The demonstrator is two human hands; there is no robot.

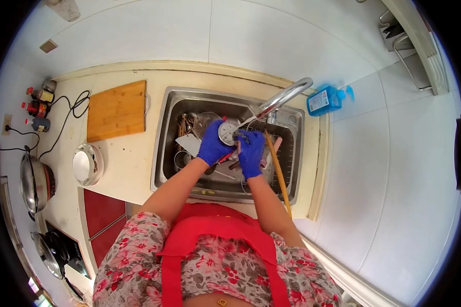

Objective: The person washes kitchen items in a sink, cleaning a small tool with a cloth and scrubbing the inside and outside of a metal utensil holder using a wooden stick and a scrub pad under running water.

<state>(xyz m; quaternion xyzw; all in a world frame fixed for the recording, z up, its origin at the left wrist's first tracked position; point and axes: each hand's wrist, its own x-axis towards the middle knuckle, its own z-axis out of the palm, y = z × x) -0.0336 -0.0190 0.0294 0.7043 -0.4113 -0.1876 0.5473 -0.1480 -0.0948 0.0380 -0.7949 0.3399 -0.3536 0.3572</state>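
My left hand (214, 143), in a blue rubber glove, is closed around a small round light-grey piece (226, 131) with dark spots on its face. I cannot make out exactly what it is. Close on its right, my gloved right hand (251, 153) pinches a dark scouring pad (237, 134) against the round piece's edge. Both hands are over the steel sink (158, 153), below the faucet (287, 95). Beneath them, partly hidden, lie a clear glass bowl (206, 122), a metal cup (182, 159) and a white flat piece (189, 144).
A long wooden stick (278, 176) leans across the sink's right side, over a wire rack (288, 153). Blue soap bottle (323, 101) stands behind right. On the left counter are a cutting board (117, 111), stacked bowls (87, 164), sauce bottles (37, 108) and a lidded pan (35, 184).
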